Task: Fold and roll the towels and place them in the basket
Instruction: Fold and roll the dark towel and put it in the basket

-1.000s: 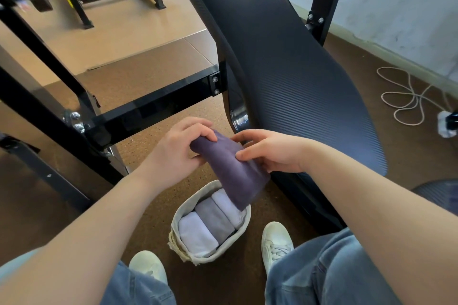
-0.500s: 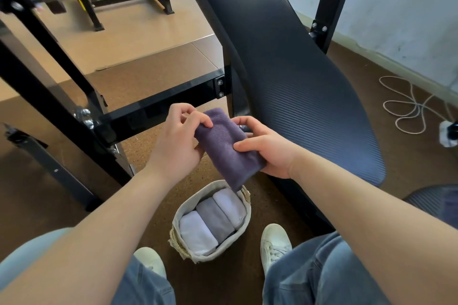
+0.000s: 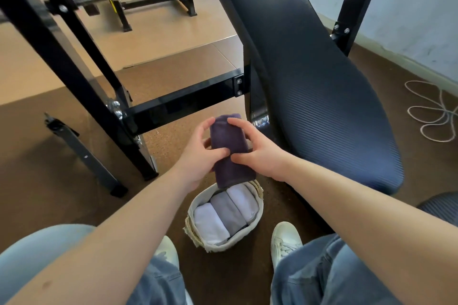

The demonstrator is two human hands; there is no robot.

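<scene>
While the basket (image 3: 192,208) on the brown floor (image 3: 81,195) holds 3 rolled towels (image 3: 226,213) side by side, white, grey and white, the left hand (image 3: 198,156) and right hand (image 3: 261,155) grip a rolled purple towel (image 3: 228,138) above its far rim, fingers curled round it.

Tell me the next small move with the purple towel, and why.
Probably lower the towel into the basket, beside the far white roll. The left hand and right hand grip it rolled, over the basket's far rim, so only placing remains.
</scene>
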